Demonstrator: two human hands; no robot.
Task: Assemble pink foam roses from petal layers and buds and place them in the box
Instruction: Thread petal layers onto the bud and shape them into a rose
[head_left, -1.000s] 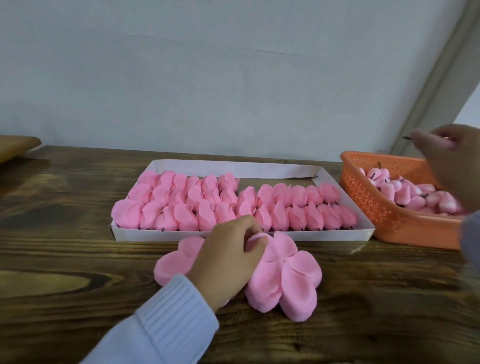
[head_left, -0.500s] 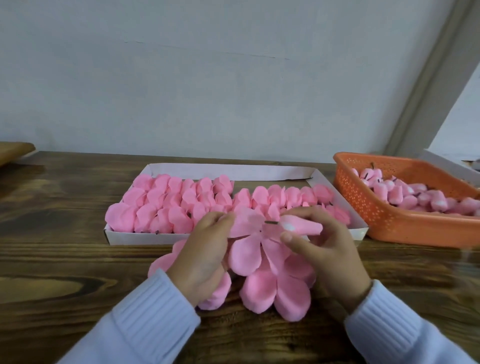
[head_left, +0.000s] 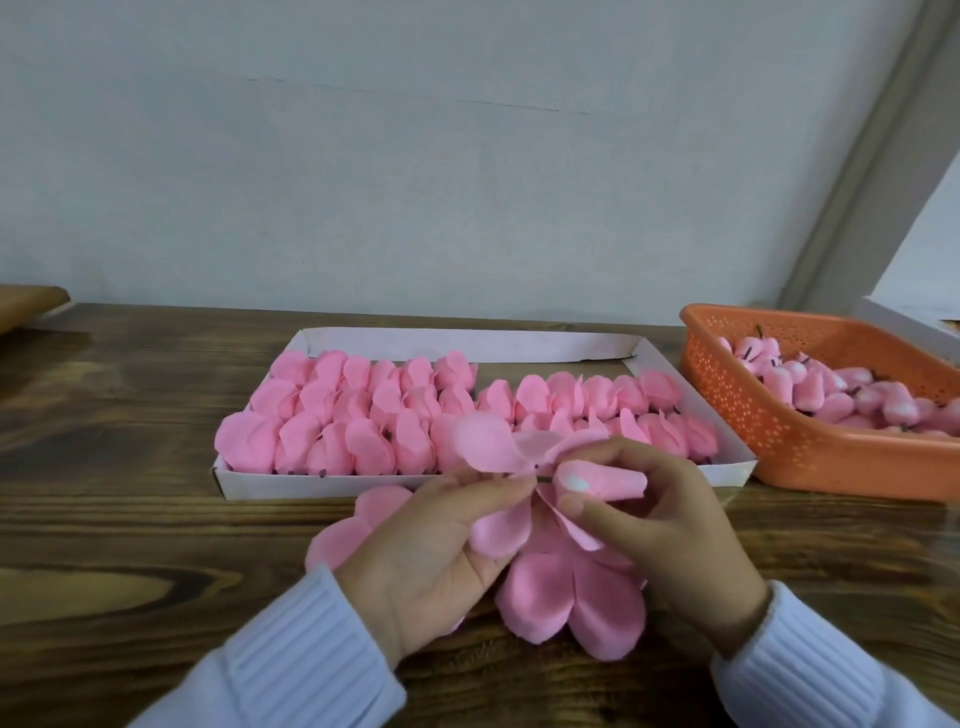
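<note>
Back from the orange basket, the fingers of the right hand now pinch a bud at the petal layer pinched by the left hand, just in front of the box, so threading can begin.

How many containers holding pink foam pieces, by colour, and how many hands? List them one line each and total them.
White box: 1
Orange basket: 1
Hands: 2 (left hand pinching a petal layer, right hand pinching a bud)
Total: 4
</note>
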